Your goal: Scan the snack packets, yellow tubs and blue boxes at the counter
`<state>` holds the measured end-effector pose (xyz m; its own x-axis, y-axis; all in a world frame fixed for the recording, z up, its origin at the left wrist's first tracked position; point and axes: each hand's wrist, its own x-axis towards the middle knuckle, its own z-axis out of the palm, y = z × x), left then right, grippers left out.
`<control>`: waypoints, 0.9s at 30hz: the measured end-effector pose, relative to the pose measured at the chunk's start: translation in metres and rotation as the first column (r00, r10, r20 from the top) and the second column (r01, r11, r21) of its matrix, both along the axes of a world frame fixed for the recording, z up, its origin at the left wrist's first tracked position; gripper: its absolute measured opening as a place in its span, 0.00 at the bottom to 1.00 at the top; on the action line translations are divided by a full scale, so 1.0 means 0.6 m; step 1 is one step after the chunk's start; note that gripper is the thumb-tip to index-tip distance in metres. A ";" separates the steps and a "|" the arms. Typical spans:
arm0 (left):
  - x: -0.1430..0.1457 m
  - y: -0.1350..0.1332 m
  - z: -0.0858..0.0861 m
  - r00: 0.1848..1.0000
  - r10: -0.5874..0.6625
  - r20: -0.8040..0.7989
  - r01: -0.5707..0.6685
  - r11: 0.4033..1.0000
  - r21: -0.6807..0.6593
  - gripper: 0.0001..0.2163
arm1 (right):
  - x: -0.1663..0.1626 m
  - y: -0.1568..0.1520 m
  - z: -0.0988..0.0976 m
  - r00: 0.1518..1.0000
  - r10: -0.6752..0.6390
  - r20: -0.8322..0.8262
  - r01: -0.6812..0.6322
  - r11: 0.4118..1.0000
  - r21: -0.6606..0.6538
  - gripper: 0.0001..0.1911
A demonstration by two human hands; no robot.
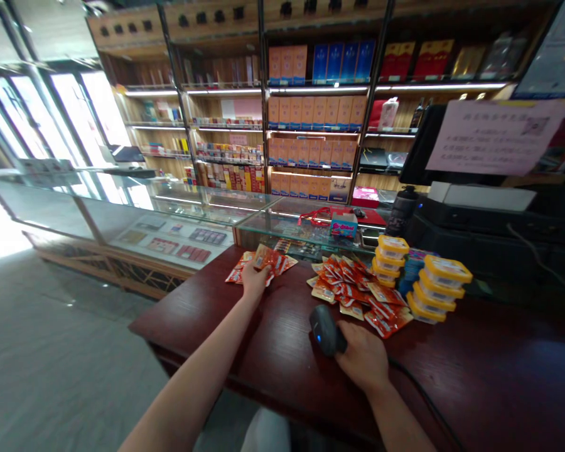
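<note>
My left hand (pixel 254 278) reaches forward over the dark red counter (pixel 273 351) and pinches a small orange snack packet (pixel 265 257) at a little heap of packets (pixel 240 270). My right hand (pixel 363 358) is closed round the handle of a black barcode scanner (pixel 326 329), whose head points left and shows a blue light; its cable (pixel 424 395) trails off to the right. A larger pile of red and orange snack packets (pixel 358 292) lies just beyond the scanner.
Two stacks of yellow-lidded tubs (pixel 430 289) stand right of the pile. Behind them are a black till and monitor (pixel 480 207) with a pink notice. A glass display case (pixel 169 220) runs left. Shelves of boxed goods (pixel 311 113) fill the back wall.
</note>
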<state>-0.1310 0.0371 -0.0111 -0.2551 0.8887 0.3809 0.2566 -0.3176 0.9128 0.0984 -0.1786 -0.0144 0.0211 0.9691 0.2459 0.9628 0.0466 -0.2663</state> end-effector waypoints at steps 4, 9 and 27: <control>0.019 -0.050 -0.039 0.993 -0.103 0.051 0.100 0.994 0.053 0.09 | 0.001 0.001 -0.008 1.000 -0.016 0.009 0.016 1.000 -0.003 0.19; 0.027 -0.070 -0.051 0.993 -0.119 0.006 0.119 0.993 0.018 0.09 | 0.004 0.001 -0.016 1.000 0.011 -0.019 -0.011 1.000 0.026 0.21; 0.025 -0.072 -0.052 0.987 -0.158 0.039 0.157 0.987 0.026 0.08 | -0.079 0.017 0.067 0.749 0.221 -0.624 -0.146 0.974 0.171 0.12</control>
<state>-0.1161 -0.0062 -0.0424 -0.1281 0.9104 0.3934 0.1641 -0.3717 0.9137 0.0511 -0.1681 0.0257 0.0337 0.9399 0.3398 0.5423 0.2684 -0.7962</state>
